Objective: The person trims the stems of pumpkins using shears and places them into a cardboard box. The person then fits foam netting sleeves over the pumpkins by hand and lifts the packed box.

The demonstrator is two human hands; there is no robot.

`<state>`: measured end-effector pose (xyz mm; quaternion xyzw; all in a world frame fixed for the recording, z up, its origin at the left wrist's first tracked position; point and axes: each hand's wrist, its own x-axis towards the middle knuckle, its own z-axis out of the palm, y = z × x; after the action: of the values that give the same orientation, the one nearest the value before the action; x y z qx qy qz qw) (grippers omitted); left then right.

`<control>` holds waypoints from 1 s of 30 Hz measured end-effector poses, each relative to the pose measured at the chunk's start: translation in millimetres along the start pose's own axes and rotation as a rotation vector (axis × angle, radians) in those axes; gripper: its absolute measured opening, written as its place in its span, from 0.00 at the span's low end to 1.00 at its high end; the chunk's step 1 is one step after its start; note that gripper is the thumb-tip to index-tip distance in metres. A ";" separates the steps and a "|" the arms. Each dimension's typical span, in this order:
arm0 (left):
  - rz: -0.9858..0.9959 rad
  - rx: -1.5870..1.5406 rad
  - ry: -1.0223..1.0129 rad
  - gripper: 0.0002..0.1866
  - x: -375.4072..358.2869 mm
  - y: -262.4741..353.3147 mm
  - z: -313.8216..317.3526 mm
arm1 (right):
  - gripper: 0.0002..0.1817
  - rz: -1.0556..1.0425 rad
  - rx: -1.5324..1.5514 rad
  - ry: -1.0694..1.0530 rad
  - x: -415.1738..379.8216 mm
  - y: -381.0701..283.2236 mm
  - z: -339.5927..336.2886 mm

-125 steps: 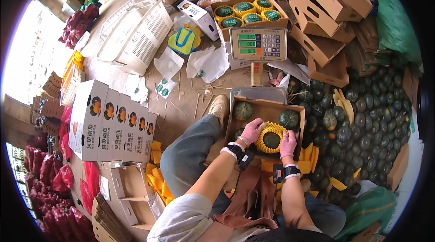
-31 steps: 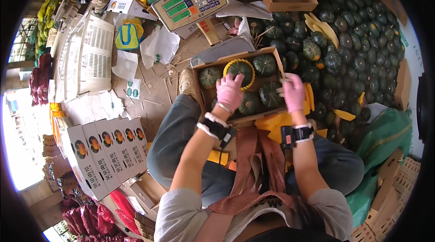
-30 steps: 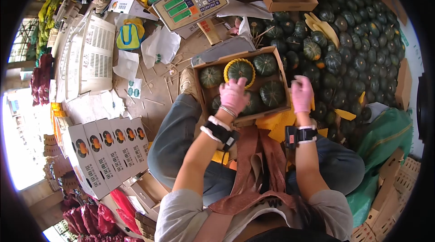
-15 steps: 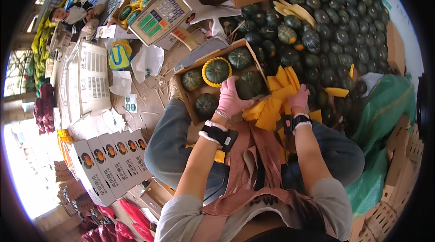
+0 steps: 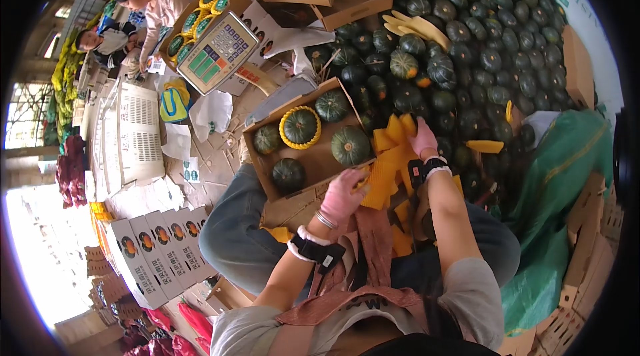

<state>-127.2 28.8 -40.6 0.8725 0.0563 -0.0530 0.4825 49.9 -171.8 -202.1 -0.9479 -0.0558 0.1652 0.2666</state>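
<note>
My left hand [image 5: 343, 197], in a pink glove, is closed on a yellow foam net [image 5: 363, 180] just off the near edge of a cardboard box [image 5: 321, 181]. Inside the box lie several dark green pumpkins [image 5: 351, 146]; one pumpkin [image 5: 300, 127] wears a yellow foam net. My right hand [image 5: 423, 140], also pink-gloved, reaches past a heap of flat yellow foam nets [image 5: 385, 173], fingers stretched toward the pumpkin pile [image 5: 460, 63]. Its fingertips overlap the dark pumpkins at the pile's near edge.
A digital scale [image 5: 217, 53] stands beyond the box, with open cartons [image 5: 353, 3] to its right. Printed boxes [image 5: 157, 253] are stacked at left. A green sheet [image 5: 553, 216] lies at right. Two people [image 5: 163, 6] are at the far left.
My left hand has drawn back from the pumpkin in the box toward me and now grips a foam net. My right hand has moved forward and left over the nets toward the pile.
</note>
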 end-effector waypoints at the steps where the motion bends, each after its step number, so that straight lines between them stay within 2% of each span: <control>1: -0.053 -0.050 -0.056 0.17 -1.6 7.6 1.3 | 0.25 -0.012 -0.067 -0.108 4.9 1.8 -2.5; 4: -0.142 -0.394 -0.179 0.16 3.0 12.9 10.2 | 0.22 -0.025 -0.111 0.092 -3.7 -6.1 -5.0; 5: -0.179 -0.471 -0.199 0.15 7.0 15.3 12.8 | 0.21 -0.068 -0.071 0.268 -13.2 -14.9 -8.2; 8: -0.312 -0.467 -0.223 0.15 22.3 22.8 14.7 | 0.16 -0.019 0.072 0.374 -50.6 -66.7 -48.2; 9: -0.304 -0.585 -0.196 0.17 24.8 24.3 16.3 | 0.16 -0.109 0.104 0.412 -62.2 -77.3 -56.6; 11: -0.147 -0.731 0.046 0.19 29.5 20.5 31.5 | 0.17 -0.289 0.171 0.482 -86.1 -94.4 -66.4; 12: -0.068 -0.799 0.164 0.20 29.3 24.1 32.1 | 0.16 -0.387 0.310 0.484 -99.2 -104.2 -68.5; 13: -0.061 -0.733 0.190 0.21 30.4 24.8 29.4 | 0.17 -0.498 0.353 0.429 -112.7 -113.2 -73.6; 14: -0.040 -0.919 0.333 0.18 31.8 29.4 33.7 | 0.18 -0.607 0.395 0.374 -124.3 -120.7 -79.1; 16: -0.108 -0.687 0.096 0.16 24.4 53.9 -10.5 | 0.19 -0.643 0.382 0.264 -137.7 -119.6 -79.8; 17: -0.092 -0.677 0.095 0.15 19.6 49.5 -14.8 | 0.20 -0.660 0.371 0.203 -144.3 -121.2 -82.3; 19: -0.065 -0.662 0.089 0.14 8.1 36.6 -16.5 | 0.21 -0.642 0.608 -0.035 -153.7 -126.0 -92.6; 20: -0.032 -0.834 0.092 0.14 -0.5 31.7 -18.3 | 0.22 -0.627 0.725 -0.155 -157.7 -129.6 -95.7; 21: -0.009 -0.913 0.050 0.14 -8.8 25.4 -18.6 | 0.28 -0.419 1.085 -0.381 -164.2 -138.1 -90.7; 22: 0.016 -0.992 0.010 0.14 -15.7 20.7 -19.4 | 0.29 -0.445 1.010 -0.334 -168.6 -148.7 -87.7; 24: 0.115 -1.108 0.109 0.14 -25.8 25.8 -23.4 | 0.31 -0.496 0.857 -0.243 -173.2 -170.9 -85.0; 25: 0.166 -1.165 0.157 0.14 -30.4 28.4 -25.6 | 0.28 -0.541 0.804 -0.180 -175.2 -179.4 -85.3; 26: 0.121 -1.022 0.169 0.12 -37.4 34.8 -37.6 | 0.21 -0.492 0.807 -0.177 -180.1 -191.4 -91.6; 28: 0.018 -0.615 0.227 0.09 -49.4 36.3 -53.2 | 0.11 -0.493 0.740 0.060 -176.3 -191.9 -83.5; 30: 0.147 -0.077 0.262 0.07 -58.6 43.7 -65.7 | 0.14 -0.464 0.703 0.126 -175.4 -194.5 -75.9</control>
<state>-176.1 58.6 39.3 0.8546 0.0569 0.0992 0.5066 -92.2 -77.1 10.5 -0.7699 -0.1917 0.0515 0.6065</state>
